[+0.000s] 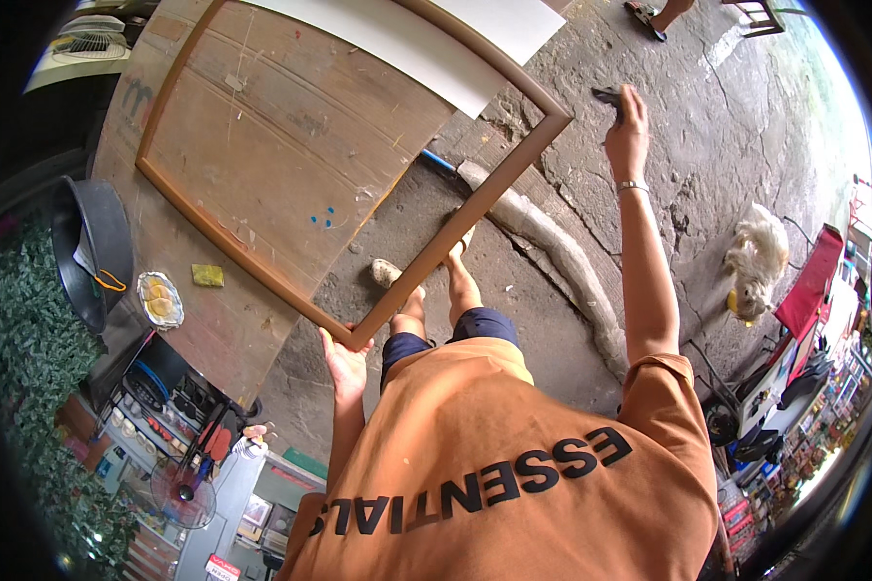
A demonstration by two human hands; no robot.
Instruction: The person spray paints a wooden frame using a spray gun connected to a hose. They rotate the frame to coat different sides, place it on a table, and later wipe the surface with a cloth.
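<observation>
A large brown picture frame (460,230) tilts over the cardboard-covered table (291,145), its near corner sticking out past the edge. My left hand (343,368) grips that near corner from below, the thumb against its side. Out to the right, my right hand (629,134) is raised beyond the frame's right corner, apart from it. Its fingers close on a small dark object (607,96), whose kind I cannot make out. Under the frame's far side lies a white sheet (397,48).
A yellow sponge-like pad (206,275) and a foil tray (160,300) lie on the table's left part, near a black tub (102,242). A long pale bundle (562,254) crosses the floor. To the right are a shaggy dog (754,254) and another person's foot (646,19).
</observation>
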